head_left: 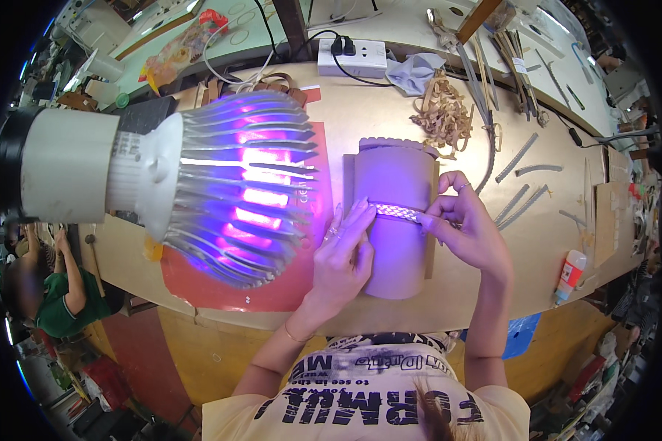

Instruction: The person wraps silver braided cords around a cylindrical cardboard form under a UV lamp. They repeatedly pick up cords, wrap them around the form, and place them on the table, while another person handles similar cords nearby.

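A short, pale braided strip [397,212] lies across a rounded brown form [395,253] on the table in front of me. My left hand [343,246] is at the strip's left end, its fingertips pressed together on it against the form. At the right end, my right hand [463,220] pinches the strip between thumb and index finger, with the other fingers curled above. Violet light falls on the strip and on the form. Parts of the strip's ends are hidden under my fingers.
A large finned lamp [243,191] glows violet at left, above a red mat [228,294]. Behind the form are a white power strip [351,59], a grey cloth [415,72] and tangled brown strips [445,117]. Grey braided pieces [517,158] and a glue bottle [570,275] lie right. A person in green [70,301] sits far left.
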Tool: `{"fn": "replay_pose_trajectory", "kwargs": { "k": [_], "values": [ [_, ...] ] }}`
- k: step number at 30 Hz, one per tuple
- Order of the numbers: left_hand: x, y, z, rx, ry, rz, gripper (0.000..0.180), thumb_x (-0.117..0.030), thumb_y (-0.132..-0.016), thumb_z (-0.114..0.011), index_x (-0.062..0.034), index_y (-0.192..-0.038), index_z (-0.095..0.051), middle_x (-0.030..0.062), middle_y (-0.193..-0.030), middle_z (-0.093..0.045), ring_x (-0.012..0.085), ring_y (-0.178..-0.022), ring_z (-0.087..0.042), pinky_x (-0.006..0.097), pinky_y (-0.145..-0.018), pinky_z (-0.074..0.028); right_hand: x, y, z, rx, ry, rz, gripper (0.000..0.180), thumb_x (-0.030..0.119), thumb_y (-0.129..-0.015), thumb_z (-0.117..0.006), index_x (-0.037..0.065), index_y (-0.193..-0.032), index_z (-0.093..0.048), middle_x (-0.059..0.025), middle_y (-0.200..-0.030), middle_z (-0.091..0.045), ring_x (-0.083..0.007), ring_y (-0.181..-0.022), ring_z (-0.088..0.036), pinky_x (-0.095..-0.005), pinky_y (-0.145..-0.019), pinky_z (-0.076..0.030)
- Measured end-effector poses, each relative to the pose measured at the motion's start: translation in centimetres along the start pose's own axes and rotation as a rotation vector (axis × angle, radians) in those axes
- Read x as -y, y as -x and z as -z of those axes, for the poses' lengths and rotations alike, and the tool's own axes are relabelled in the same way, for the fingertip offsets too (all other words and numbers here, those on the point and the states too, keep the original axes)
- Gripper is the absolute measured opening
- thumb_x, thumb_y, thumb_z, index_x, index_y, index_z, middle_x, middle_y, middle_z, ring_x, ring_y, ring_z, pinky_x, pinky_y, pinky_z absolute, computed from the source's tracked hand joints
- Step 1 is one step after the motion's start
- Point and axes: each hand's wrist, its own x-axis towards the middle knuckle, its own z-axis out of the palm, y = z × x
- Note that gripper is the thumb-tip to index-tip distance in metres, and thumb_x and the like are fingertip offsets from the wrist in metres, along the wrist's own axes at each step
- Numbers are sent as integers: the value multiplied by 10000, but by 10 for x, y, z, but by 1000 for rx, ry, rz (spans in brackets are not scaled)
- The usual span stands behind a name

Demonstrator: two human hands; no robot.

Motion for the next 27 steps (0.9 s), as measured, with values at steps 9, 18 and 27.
{"fn": "replay_pose_trajectory", "kwargs": {
  "k": [9,18,27],
  "values": [
    [-14,5,13,21,8,-13,483,44,-858,-537,15,-1339,-510,258,-1404,-467,399,-1307,-462,468,-1102,-352,27,-22,-28,-20,560,119,379,34,-824,-647,57,-1111,-401,-57,-645,-596,-142,-556,-545,-265,-544,-421],
    [-14,4,0,66,63,0,466,56,-861,-514,14,-1325,-526,275,-1418,-449,399,-1326,-444,442,-1096,-363,31,-8,-8,-20,671,39,349,108,-841,-716,43,-1077,-466,-34,-619,-572,-88,-549,-517,-251,-525,-382],
    [-12,0,2,123,19,-42,550,19,-815,-569,-34,-1359,-509,311,-1395,-441,438,-1267,-480,508,-1088,-360,24,3,10,-25,331,35,295,36,-901,-649,52,-1079,-414,-26,-751,-612,-58,-708,-554,-207,-646,-425]
  ]
}}
